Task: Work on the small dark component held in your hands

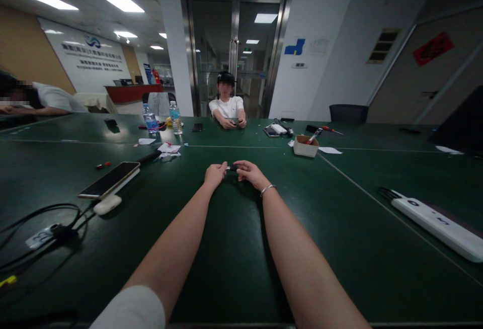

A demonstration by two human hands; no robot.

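Note:
Both my arms stretch forward over the dark green table (234, 248). My left hand (215, 174) and my right hand (249, 171) meet in the middle, fingers curled, and pinch a small dark object (233, 167) between them. The object is too small to name. A silver bracelet (267, 188) circles my right wrist. Both hands hover just above or rest on the table surface.
A phone (109, 179) and a white case (107, 204) lie at the left, with black cables (41, 228) nearer me. A white power strip (437, 223) lies at the right. A cardboard box (305, 146) and water bottles (175, 117) stand farther off. A person (227, 105) sits opposite.

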